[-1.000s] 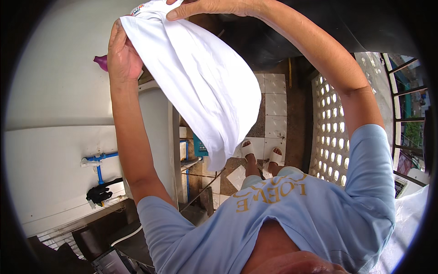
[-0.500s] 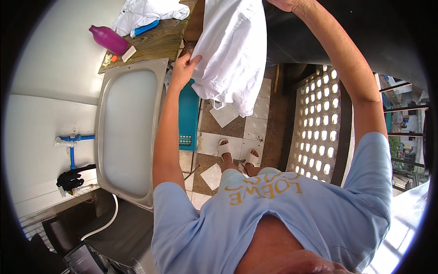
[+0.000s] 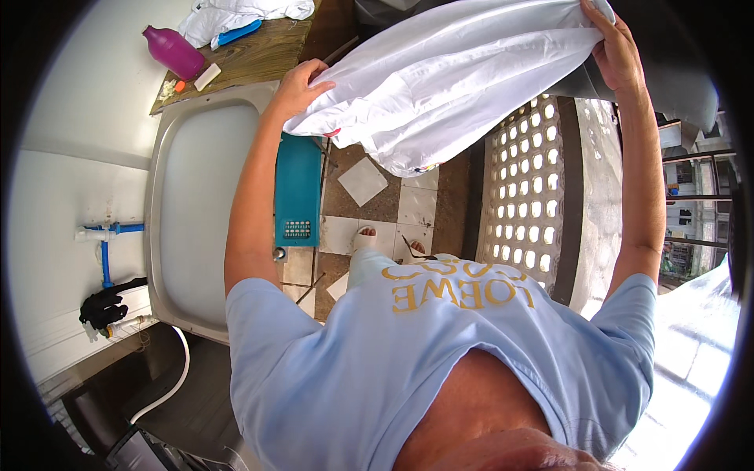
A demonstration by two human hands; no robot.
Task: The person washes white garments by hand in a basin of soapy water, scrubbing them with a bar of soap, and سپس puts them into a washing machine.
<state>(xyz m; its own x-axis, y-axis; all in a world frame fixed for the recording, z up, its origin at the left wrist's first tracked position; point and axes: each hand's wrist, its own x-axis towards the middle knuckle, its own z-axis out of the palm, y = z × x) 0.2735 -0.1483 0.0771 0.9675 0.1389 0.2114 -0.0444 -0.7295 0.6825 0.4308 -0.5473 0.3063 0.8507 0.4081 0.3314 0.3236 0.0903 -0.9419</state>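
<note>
A white cloth garment (image 3: 440,78) is stretched between my two hands, with folds running along its length and small coloured marks near its lower edge. My left hand (image 3: 300,90) grips its left end, close to the corner of the sink. At the upper right, my right hand (image 3: 619,51) has its fingers wrapped round the other end, held out in front of the dark surface. The garment hangs above the tiled floor, and its far edge runs out of the picture at the top.
On my left stands a sink (image 3: 157,212) of cloudy water. A wooden counter (image 3: 275,49) behind it bears a purple bottle (image 3: 174,53), a white bar (image 3: 207,77) and a white cloth (image 3: 236,17). A teal basket (image 3: 298,184) sits on the floor; a perforated wall (image 3: 522,196) rises right.
My right hand has moved right and down into full view, pulling the garment from hanging to spread sideways. My left hand has shifted slightly left and still grips it.
</note>
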